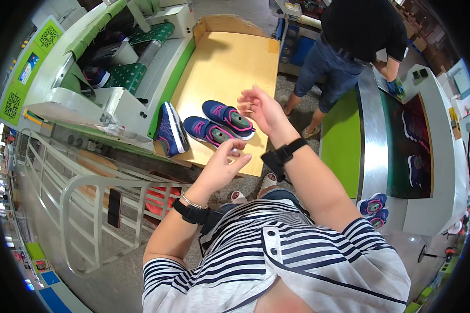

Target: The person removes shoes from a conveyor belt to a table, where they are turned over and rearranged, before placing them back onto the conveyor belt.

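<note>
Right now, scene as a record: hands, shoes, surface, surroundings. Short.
left_hand: left hand open, at the heel of the middle shoe; contact unclear
right_hand: right hand open, beside the right shoe, gripping nothing
shoes_upright: middle and right, toes toward upper left
shoe_on_side: left shoe, sole facing right
surface: wood-coloured tabletop
left_side: green-and-white machine; phone on white rack
right_side: co-worker at another machine
</note>
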Demonstrator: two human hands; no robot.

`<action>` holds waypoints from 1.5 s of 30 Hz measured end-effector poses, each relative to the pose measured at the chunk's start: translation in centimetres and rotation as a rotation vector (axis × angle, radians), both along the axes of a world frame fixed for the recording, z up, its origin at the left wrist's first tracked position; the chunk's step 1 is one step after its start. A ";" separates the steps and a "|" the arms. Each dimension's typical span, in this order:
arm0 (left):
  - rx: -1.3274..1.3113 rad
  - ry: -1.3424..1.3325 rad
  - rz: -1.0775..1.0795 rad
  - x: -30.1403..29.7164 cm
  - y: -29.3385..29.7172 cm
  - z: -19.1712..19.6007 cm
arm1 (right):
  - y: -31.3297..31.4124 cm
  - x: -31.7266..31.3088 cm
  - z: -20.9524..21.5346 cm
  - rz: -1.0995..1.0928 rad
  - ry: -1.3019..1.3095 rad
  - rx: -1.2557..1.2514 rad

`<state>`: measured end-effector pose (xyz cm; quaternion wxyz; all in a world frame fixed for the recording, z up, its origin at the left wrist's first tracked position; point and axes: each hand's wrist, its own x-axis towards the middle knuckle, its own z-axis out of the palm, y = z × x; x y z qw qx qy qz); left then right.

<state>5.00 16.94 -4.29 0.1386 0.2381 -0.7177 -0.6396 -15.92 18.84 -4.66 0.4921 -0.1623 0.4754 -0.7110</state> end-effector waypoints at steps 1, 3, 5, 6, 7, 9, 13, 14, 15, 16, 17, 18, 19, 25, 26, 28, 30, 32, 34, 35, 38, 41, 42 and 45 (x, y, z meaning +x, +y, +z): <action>-0.043 -0.083 -0.039 1.0 -1.0 -1.1 | 0.3 -0.1 -1.0 0.068 0.288 0.075; -0.203 -0.292 -0.031 4.4 -3.2 -4.7 | 3.0 0.6 -3.8 0.141 1.645 0.377; -0.511 -0.450 0.039 7.6 -4.3 -7.5 | 6.9 -1.6 -7.9 0.034 2.029 0.163; -0.695 -0.500 0.067 9.2 -4.9 -9.8 | 8.8 -2.4 -10.5 0.033 1.846 0.168; -0.612 -0.465 0.243 11.1 -5.6 -12.3 | 10.9 -2.1 -11.5 0.039 1.684 0.204; -0.379 -0.451 0.573 12.9 -8.2 -15.6 | 17.1 -4.7 -16.8 0.295 1.458 0.590; 0.060 -0.352 0.946 13.8 -13.7 -18.7 | 24.2 -6.7 -19.3 0.583 1.327 1.067; 0.141 -0.372 0.942 14.9 -15.3 -20.2 | 24.3 -6.4 -18.3 0.602 1.397 1.155; 0.248 -0.320 0.890 14.3 -16.3 -20.3 | 25.2 -6.0 -17.4 0.605 1.442 1.283; 0.254 -0.326 0.922 14.9 -17.2 -21.0 | 24.8 -6.4 -17.3 0.491 1.582 1.197; 0.382 -0.408 0.891 10.3 -16.9 -18.0 | 25.4 -7.9 -18.1 0.347 1.672 1.195; 0.413 -0.427 0.880 10.8 -17.7 -17.8 | 23.9 -9.1 -18.2 0.143 1.725 0.974; 0.473 -0.418 0.863 11.0 -18.1 -17.7 | 21.7 -10.1 -17.6 -0.010 1.617 0.854; 0.593 -0.452 0.856 10.9 -19.4 -18.0 | 12.1 -14.8 -10.7 -0.179 0.154 0.531; 0.622 -0.459 0.852 11.1 -19.4 -18.3 | 11.4 -15.2 -10.0 -0.126 0.035 0.429; 0.677 -0.360 0.864 11.1 -19.3 -18.5 | 9.8 -15.8 -9.4 -0.100 0.046 0.405; 0.694 -0.403 0.885 10.9 -19.2 -18.5 | 8.4 -16.5 -9.8 -0.065 0.055 0.384; 0.665 -0.364 0.919 11.7 -18.9 -18.6 | 7.0 -16.6 -10.4 0.014 0.047 0.399; 0.636 -0.326 0.945 11.2 -18.4 -17.9 | 5.8 -16.8 -11.2 0.071 0.072 0.416; 0.513 -0.384 0.967 9.1 -17.8 -16.1 | 5.3 -17.2 -11.6 0.106 0.106 0.431; -0.139 -0.403 1.023 5.7 -16.0 -14.3 | 2.7 -17.7 -12.3 0.211 0.117 0.409; -0.528 -0.582 1.016 3.4 -15.7 -12.7 | 0.3 -18.5 -13.2 0.288 0.068 0.358; -0.554 -0.628 1.021 3.0 -15.3 -12.4 | -0.5 -18.6 -13.3 0.313 0.069 0.352; -0.528 -0.653 1.088 3.6 -14.7 -12.6 | -3.1 -19.0 -12.6 0.301 -0.261 0.198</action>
